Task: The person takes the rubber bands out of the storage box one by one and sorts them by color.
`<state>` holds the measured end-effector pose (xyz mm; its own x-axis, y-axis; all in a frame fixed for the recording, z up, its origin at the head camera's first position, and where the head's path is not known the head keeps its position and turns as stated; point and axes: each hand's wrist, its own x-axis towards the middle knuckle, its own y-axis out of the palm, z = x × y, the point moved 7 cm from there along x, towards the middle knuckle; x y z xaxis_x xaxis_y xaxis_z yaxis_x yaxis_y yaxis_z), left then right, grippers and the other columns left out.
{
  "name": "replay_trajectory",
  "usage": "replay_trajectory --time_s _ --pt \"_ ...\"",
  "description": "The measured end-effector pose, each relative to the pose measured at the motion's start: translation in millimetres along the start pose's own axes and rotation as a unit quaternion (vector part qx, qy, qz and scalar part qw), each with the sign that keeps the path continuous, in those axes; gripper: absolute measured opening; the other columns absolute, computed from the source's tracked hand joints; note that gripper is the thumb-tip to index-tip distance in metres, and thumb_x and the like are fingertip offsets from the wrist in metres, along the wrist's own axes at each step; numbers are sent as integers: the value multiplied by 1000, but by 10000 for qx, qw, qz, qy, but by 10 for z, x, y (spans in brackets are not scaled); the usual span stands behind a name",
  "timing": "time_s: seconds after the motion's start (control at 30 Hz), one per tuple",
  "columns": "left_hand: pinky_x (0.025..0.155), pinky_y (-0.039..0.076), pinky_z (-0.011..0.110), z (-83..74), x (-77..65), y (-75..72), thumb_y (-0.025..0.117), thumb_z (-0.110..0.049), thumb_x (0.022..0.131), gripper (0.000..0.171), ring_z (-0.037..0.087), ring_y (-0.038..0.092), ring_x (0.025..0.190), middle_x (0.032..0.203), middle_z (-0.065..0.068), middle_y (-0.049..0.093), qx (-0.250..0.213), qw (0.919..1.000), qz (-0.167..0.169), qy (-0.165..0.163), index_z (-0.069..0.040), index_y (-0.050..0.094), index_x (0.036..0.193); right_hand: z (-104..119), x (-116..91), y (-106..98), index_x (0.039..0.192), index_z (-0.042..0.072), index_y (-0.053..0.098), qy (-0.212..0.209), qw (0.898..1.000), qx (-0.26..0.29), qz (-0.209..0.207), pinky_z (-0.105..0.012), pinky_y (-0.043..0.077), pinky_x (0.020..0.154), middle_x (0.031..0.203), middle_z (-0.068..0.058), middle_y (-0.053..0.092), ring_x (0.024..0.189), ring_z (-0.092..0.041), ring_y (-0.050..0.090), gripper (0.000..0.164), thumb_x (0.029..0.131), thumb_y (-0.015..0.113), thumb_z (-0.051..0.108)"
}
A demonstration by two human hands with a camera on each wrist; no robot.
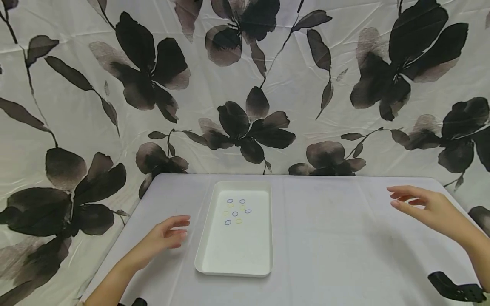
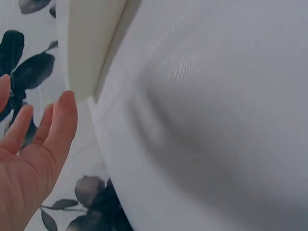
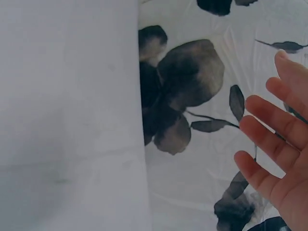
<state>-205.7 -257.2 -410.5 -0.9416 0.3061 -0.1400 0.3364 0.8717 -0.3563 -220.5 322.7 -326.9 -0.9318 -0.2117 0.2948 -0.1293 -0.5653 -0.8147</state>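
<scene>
We've got rings [image 1: 232, 213] in the far half of a front-to-back tray [image 1: 237, 255], left hand [image 1: 162, 237] nearer, just left — right hand [image 1: 436, 210] by the desk [image 1: 329, 238]'s right edge (both loosely spread, empty).

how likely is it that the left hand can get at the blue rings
Probably yes: the left hand is empty, and nothing covers the blue rings in the shallow white tray beside it.

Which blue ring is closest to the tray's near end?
In the head view, the blue ring left of, and almost level with, the frontmost yellow ring; the other four blue ones lie farther up the tray.
</scene>
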Motion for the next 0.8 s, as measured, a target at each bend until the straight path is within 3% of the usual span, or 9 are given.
replay_trajectory --time_s 0.07,0.37,0.67,0.8 --pt "83 51 41 31 51 53 59 -14 91 57 43 48 115 134 34 36 -297 9994 21 -167 7 33 137 43 37 -7 117 3 62 -40 9998 206 9 -6 40 68 94 11 64 82 12 50 36 85 68 18" --pt "82 51 39 126 189 245 60 -8 89 56 28 54 106 130 32 40 -635 9961 -25 -607 11 34 135 129 249 38 117 0 60 347 9924 1044 558 -17 48 67 96 12 63 84 2 57 35 87 66 17" --pt "81 52 38 215 231 281 64 2 81 57 25 55 105 128 27 43 -717 9912 -480 -1005 8 41 133 349 518 179 120 -6 55 436 9775 1670 1216 -21 50 72 93 -3 63 83 -9 61 39 89 63 17" --pt "82 52 38 227 249 293 63 1 83 55 25 57 101 127 28 43 -785 9912 -439 -968 10 41 132 400 625 236 121 -6 54 563 9730 1797 1335 -20 49 75 98 -8 62 86 -10 60 42 89 63 19"
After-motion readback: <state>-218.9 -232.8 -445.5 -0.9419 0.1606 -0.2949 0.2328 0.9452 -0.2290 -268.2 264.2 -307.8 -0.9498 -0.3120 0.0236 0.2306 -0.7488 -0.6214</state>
